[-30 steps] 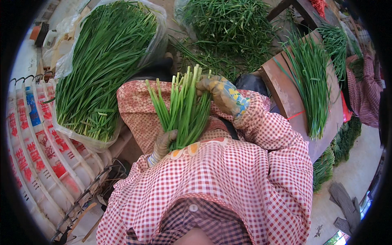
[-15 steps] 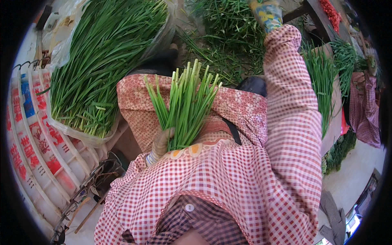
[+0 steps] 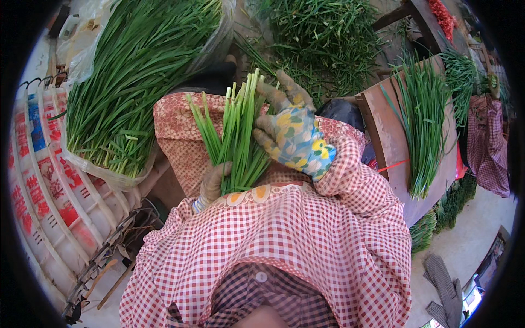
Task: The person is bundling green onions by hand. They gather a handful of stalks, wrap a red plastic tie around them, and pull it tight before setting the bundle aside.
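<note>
Above my lap I hold a bunch of garlic chives, pale cut ends pointing up and away from me. My left hand, in a worn grey glove, is closed round its lower part, and the leaf ends are hidden beneath. My right hand wears a flowered glove with dirty fingers. Its fingers are spread along the bunch's right side, against or just beside the stems. Whether they pinch any single stalk is hidden.
A big heap of chives lies in a clear plastic bag at left, beside a white crate. Loose trimmings cover the floor ahead. On a wooden board at right rests another chive bunch.
My right hand has come back from the far right, over the trimmings, to the bunch. The board at right is now uncovered by my arm. My left hand keeps its hold.
</note>
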A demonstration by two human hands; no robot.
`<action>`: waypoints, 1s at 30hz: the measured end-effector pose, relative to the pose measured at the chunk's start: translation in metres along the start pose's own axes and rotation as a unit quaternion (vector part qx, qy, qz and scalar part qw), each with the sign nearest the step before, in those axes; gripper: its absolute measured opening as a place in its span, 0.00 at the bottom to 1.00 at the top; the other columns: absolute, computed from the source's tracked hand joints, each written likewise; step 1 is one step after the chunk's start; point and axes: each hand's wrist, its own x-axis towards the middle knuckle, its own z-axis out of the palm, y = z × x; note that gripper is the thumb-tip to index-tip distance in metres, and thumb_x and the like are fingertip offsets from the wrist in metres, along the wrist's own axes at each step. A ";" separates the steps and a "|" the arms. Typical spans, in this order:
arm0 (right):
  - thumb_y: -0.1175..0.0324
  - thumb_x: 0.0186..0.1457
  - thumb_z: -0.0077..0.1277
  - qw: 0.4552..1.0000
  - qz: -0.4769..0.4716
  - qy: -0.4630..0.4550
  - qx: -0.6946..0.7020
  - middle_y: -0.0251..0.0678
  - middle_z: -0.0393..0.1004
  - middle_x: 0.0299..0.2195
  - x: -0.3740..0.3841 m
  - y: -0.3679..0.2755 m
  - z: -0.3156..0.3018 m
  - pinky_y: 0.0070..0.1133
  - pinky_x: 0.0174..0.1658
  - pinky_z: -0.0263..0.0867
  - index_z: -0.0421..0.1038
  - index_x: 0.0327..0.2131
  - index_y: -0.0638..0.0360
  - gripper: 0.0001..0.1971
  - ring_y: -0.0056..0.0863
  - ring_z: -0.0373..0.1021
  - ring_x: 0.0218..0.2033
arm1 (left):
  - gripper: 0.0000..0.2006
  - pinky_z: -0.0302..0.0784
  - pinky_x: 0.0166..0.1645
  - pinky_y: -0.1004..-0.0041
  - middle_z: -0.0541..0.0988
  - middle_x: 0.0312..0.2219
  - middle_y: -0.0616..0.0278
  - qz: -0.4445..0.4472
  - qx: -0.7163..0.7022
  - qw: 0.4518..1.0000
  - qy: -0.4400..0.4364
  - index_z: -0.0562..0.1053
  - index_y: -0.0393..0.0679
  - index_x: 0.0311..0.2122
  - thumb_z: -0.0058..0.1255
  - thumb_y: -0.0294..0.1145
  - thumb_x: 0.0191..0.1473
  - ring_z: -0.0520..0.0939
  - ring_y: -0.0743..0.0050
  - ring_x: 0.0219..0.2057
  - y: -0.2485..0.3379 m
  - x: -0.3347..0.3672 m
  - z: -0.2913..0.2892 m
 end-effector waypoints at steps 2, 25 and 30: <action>0.57 0.47 0.57 0.999 -0.029 -0.002 0.013 0.46 0.62 0.57 -0.003 -0.004 0.000 0.39 0.58 0.56 0.76 0.34 0.53 0.13 0.51 0.53 0.60 | 0.24 0.80 0.44 0.69 0.78 0.42 0.54 -0.073 -0.039 0.996 0.021 0.66 0.37 0.53 0.52 0.35 0.52 0.80 0.67 0.39 0.002 0.003 -0.008; 0.51 0.45 0.62 0.958 0.189 -0.130 0.170 0.49 0.65 0.52 -0.008 0.025 -0.045 0.30 0.51 0.65 0.77 0.37 0.59 0.22 0.43 0.66 0.52 | 0.32 0.79 0.49 0.59 0.73 0.50 0.54 0.022 -0.140 0.989 0.048 0.60 0.46 0.60 0.55 0.22 0.50 0.78 0.60 0.47 -0.003 -0.009 0.008; 0.52 0.49 0.59 0.928 0.138 -0.172 0.301 0.46 0.70 0.44 -0.011 0.020 -0.023 0.29 0.46 0.67 0.76 0.44 0.59 0.23 0.39 0.69 0.46 | 0.30 0.80 0.48 0.61 0.74 0.49 0.52 -0.045 -0.140 0.987 0.064 0.61 0.46 0.60 0.54 0.22 0.51 0.78 0.61 0.46 -0.011 -0.006 -0.016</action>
